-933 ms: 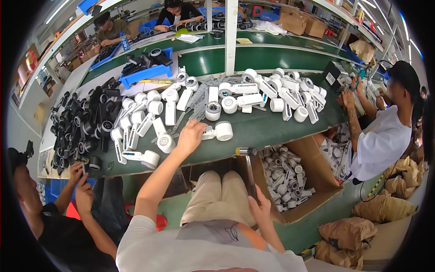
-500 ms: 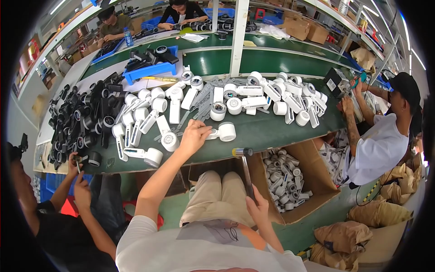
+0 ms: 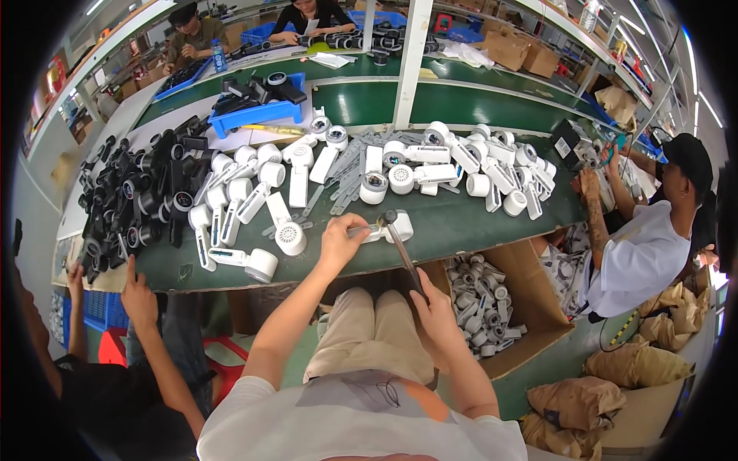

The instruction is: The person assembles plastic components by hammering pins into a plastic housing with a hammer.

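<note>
Pinched in the fingers of my left hand (image 3: 340, 244) is a thin grey strip (image 3: 358, 229), which reaches to a white handheld fan (image 3: 401, 225) lying on the green bench top (image 3: 330, 270). My right hand (image 3: 437, 311) grips a hammer (image 3: 403, 253) by its dark handle. The hammer head is over the fan's neck, close to my left fingertips; whether it touches cannot be told. Behind my hands, several more grey strips (image 3: 347, 188) lie loosely piled among white fans (image 3: 400, 178).
Black fans (image 3: 131, 200) are heaped at the left, behind them a blue tray (image 3: 257, 116) of black parts. A cardboard box (image 3: 530, 296) of white fans stands below the bench edge at right. Co-workers sit left and right; a white post (image 3: 407, 73) rises at the far side.
The hammer has swung up and left from beside the bench edge to over the fan. My left hand has shifted slightly right. The left co-worker's hands have moved apart.
</note>
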